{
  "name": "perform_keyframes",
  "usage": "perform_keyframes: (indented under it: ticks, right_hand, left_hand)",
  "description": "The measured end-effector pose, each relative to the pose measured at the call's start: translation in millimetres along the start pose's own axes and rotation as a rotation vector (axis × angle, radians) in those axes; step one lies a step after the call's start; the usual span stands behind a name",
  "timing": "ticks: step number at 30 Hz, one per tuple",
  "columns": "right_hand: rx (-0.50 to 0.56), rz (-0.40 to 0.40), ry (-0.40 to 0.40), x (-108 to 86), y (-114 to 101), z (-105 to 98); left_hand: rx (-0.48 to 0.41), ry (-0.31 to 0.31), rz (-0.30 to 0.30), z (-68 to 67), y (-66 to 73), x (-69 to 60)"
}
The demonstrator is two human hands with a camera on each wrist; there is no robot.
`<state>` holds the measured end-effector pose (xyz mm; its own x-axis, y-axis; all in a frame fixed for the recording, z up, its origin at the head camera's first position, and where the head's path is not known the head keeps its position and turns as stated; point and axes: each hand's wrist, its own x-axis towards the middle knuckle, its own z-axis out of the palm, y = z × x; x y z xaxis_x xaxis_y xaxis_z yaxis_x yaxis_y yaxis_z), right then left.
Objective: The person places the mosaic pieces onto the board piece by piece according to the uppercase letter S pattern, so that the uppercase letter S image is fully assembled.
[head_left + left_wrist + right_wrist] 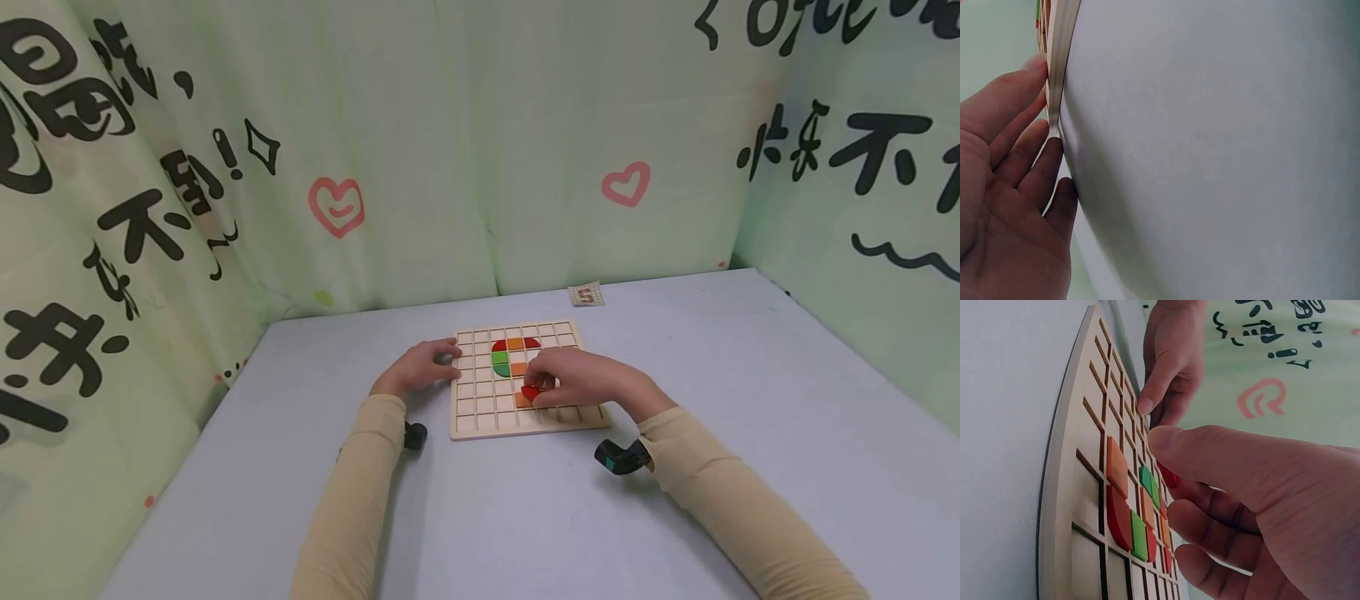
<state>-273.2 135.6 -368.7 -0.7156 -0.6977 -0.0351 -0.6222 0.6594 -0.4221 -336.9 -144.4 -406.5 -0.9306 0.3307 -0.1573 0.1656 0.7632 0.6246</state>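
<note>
A wooden grid board (pixel 487 421) lies on the table with several coloured pieces in its cells. My left hand (pixel 420 367) is at the board's left edge; in the left wrist view its thumb (pixel 1016 90) touches the board's side and the other fingers are loosely extended. Over the board, my right hand (pixel 581 379) pinches a small red piece (pixel 1167 476) between thumb and fingers. Below it sit an orange piece (pixel 1116 467), a red rounded piece (pixel 1119 519) and a green piece (pixel 1138 534). From the head view, the right hand hides part of the board.
A small printed card (pixel 586 294) lies behind the board near the table's back edge. The white table (pixel 495 517) is enclosed by light green curtains (pixel 480 150) with black writing and pink hearts. A dark device (pixel 622 457) is strapped at the right wrist.
</note>
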Motion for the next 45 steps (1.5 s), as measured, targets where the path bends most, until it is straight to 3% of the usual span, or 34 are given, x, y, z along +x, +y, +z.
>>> perform_keyframes:
  ticks: [28,45]
  right_hand:
    - [-0.026,0.051,0.008,27.4,-15,22]
    - [-0.066,0.023,0.009,33.4,-16,28]
  left_hand:
    - [-0.011,-0.008,-0.023,-0.3,0.3,1.3]
    - [0.014,-0.005,0.024,-0.9,1.7,-1.2]
